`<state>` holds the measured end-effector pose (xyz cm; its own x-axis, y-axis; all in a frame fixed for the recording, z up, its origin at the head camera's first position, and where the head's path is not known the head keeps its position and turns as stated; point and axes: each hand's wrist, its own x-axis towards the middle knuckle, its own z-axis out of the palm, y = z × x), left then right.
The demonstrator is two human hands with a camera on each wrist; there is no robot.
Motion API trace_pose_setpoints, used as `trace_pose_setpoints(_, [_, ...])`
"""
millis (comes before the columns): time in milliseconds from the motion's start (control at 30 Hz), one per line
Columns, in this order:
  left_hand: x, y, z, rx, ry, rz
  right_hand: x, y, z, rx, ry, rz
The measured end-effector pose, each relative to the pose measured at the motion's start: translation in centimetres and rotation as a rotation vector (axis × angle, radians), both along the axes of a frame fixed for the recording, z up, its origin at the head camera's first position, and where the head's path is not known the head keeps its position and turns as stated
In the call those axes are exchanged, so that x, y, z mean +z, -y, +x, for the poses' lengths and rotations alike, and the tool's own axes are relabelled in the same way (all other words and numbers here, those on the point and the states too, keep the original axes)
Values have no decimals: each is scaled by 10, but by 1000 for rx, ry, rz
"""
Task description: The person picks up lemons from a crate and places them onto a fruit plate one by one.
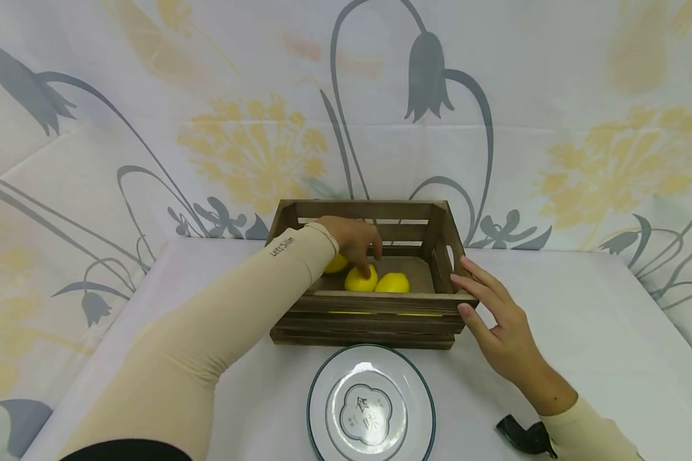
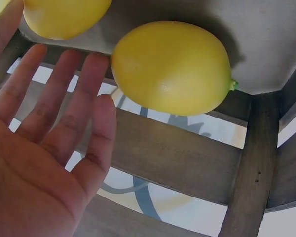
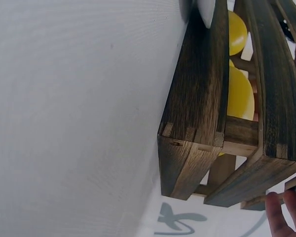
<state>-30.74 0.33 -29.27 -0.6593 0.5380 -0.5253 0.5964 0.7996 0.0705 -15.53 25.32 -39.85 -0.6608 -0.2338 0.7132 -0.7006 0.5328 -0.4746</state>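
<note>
A slatted brown wooden crate (image 1: 364, 336) stands on the white table with several yellow lemons in it. My left hand (image 1: 353, 237) reaches down inside, a fingertip on the middle lemon (image 1: 357, 282). Beside that one lies another lemon (image 1: 392, 283), and a third lemon (image 1: 336, 264) is partly hidden by my wrist. In the left wrist view the fingers are loosely extended, their tips right at a lemon (image 2: 170, 66) with a green stem end. My right hand (image 1: 498, 326) rests against the crate's right end, fingers extended along the side and thumb at the front corner.
A round glass plate (image 1: 339, 397) with a teal rim and a flower-shaped emblem lies in front of the crate. By my right sleeve is a black curved object (image 1: 521, 435) resembling a tobacco pipe. Patterned cloth (image 1: 375, 153) hangs behind the crate.
</note>
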Motion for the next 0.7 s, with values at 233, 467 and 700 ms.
trace_pose_setpoints(233, [3, 0, 5, 16, 8, -62, 1, 1, 0, 3, -3, -9])
trace_pose_setpoints(467, [6, -3, 7, 50, 127, -110, 0, 1, 1, -8, 4, -9])
trace_pose_setpoints(700, [5, -4, 11, 55, 105, -165, 0, 1, 0, -7, 6, 1])
